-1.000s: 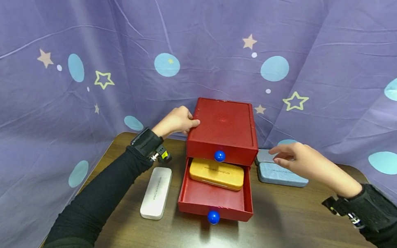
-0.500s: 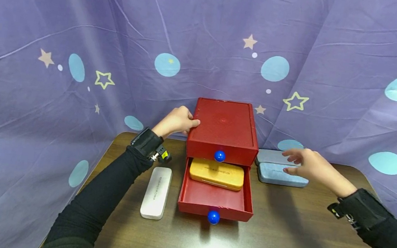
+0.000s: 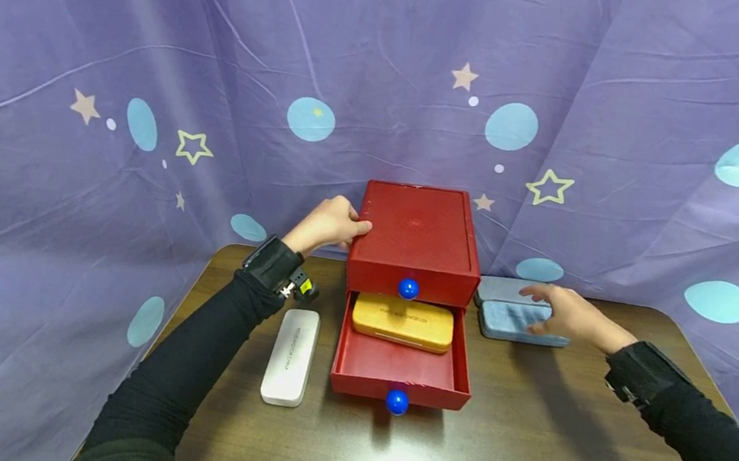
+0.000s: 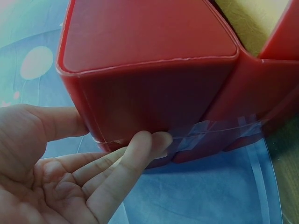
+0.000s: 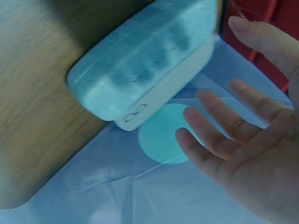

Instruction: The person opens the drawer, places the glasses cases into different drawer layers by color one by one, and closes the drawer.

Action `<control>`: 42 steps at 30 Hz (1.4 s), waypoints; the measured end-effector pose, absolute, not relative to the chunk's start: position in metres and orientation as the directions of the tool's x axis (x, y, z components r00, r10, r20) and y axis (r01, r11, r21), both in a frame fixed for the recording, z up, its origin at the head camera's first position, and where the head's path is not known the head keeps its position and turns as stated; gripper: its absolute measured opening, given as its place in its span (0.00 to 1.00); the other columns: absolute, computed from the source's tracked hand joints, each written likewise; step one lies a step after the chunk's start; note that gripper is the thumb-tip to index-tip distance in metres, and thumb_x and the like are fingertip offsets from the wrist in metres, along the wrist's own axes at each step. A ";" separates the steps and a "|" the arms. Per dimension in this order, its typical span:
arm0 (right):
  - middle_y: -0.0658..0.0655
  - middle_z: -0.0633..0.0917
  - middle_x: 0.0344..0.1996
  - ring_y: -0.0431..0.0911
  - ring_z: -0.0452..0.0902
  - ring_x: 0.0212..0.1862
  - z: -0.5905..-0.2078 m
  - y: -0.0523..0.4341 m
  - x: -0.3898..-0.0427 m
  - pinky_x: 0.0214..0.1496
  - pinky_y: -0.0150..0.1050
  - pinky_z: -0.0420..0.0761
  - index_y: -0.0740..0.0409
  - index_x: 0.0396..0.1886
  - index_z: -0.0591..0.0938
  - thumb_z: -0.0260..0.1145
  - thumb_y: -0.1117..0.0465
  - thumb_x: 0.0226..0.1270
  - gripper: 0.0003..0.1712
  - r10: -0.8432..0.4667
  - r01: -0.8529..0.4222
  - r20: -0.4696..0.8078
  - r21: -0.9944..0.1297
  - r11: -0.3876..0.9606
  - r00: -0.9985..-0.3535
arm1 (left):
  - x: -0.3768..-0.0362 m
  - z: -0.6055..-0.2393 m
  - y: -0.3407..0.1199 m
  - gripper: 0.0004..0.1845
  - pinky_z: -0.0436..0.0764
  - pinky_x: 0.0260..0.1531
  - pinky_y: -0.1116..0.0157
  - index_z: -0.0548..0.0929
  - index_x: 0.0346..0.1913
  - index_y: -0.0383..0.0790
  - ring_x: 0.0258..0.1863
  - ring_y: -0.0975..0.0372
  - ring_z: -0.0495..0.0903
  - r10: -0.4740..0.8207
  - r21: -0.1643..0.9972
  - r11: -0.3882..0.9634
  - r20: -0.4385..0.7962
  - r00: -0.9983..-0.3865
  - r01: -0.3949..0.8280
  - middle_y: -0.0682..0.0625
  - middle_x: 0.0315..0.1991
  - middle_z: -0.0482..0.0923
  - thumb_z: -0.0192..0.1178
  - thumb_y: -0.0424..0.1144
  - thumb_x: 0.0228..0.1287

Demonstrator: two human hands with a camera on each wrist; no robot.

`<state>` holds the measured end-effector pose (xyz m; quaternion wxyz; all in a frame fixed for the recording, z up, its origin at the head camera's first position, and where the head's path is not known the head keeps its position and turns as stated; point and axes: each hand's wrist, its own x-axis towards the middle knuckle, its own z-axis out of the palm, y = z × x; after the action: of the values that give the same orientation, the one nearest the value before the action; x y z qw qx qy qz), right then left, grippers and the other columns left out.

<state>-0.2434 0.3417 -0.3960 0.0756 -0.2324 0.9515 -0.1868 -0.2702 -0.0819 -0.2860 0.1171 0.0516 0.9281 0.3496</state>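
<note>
A red two-drawer box (image 3: 416,229) stands at the table's back middle. Its lower drawer (image 3: 397,368) is pulled out, and a yellow case (image 3: 403,321) lies inside at the back. My left hand (image 3: 332,222) rests against the box's top left corner. In the left wrist view, its nearly straight fingers (image 4: 135,156) touch the red side wall (image 4: 154,102). My right hand (image 3: 560,312) hovers with spread fingers over two blue cases (image 3: 511,321) to the right of the box. In the right wrist view the hand (image 5: 243,140) is open beside a blue case (image 5: 145,70), apart from it.
A white case (image 3: 290,357) lies left of the open drawer. Blue knobs (image 3: 397,401) stick out from both drawer fronts. A purple curtain (image 3: 389,71) with stars and dots hangs close behind the brown table (image 3: 522,449).
My right hand has dropped lower and drawn back over the blue cases. The left hand, the box and the drawer have not moved.
</note>
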 end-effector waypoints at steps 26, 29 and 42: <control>0.67 0.79 0.43 0.59 0.77 0.42 -0.433 0.344 -0.256 0.39 0.56 0.81 0.64 0.57 0.81 0.87 0.61 0.36 0.42 -0.455 -0.439 -0.087 -0.159 0.885 -0.886 | -0.270 -0.287 -0.082 0.18 0.87 0.44 0.60 0.88 0.45 0.30 0.35 0.54 0.91 0.184 0.658 0.752 -0.164 -0.969 0.031 0.38 0.40 0.89 0.61 0.45 0.73; 0.67 0.79 0.42 0.59 0.77 0.42 -0.435 0.344 -0.257 0.39 0.56 0.81 0.64 0.56 0.81 0.87 0.62 0.35 0.42 -0.448 -0.432 -0.082 -0.160 0.888 -0.890 | -0.270 -0.287 -0.083 0.18 0.87 0.44 0.59 0.89 0.43 0.30 0.36 0.53 0.90 0.186 0.658 0.752 -0.165 -0.969 0.033 0.39 0.37 0.89 0.61 0.45 0.73; 0.67 0.78 0.42 0.60 0.77 0.42 -0.440 0.346 -0.260 0.38 0.56 0.80 0.61 0.58 0.79 0.87 0.65 0.33 0.45 -0.432 -0.419 -0.070 -0.150 0.896 -0.899 | -0.271 -0.288 -0.084 0.18 0.86 0.38 0.62 0.89 0.35 0.32 0.39 0.48 0.90 0.185 0.661 0.750 -0.162 -0.969 0.033 0.46 0.27 0.85 0.61 0.45 0.73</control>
<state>-0.2600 0.3458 -0.4403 0.0507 -0.2187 0.9722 -0.0660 -0.2708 -0.0837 -0.2884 0.1094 0.0587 0.9290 0.3487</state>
